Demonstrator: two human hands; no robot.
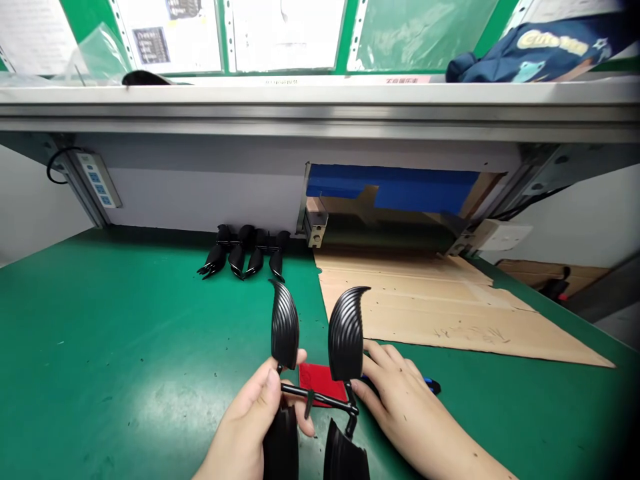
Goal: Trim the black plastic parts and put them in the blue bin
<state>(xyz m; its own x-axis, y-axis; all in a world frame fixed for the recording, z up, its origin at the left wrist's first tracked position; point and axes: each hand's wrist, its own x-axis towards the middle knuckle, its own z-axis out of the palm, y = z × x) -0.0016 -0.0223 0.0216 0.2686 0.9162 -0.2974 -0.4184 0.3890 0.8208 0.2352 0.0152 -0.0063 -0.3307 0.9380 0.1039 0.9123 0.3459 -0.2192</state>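
My left hand point(260, 407) grips a black plastic moulded part by its thin connecting runner point(323, 397), thumb on top. Two ribbed, leaf-shaped black pieces point(346, 333) point upward from the runner, and two more black pieces point(345, 453) hang below it, cut off by the frame's bottom edge. My right hand point(407, 407) is lowered to the table just right of the part, its fingers curled over a tool with a blue-and-black handle point(433, 385). Most of that tool is hidden beneath the hand. Behind the runner lies a red square pad point(320, 381).
Several similar black leaf-shaped parts point(245, 252) lie at the back of the green table point(125, 333). Flat cardboard point(425, 300) covers the back right, before an opening with blue covering point(425, 187). A metal-edged shelf point(320, 113) spans overhead; a power strip point(99, 180) hangs left.
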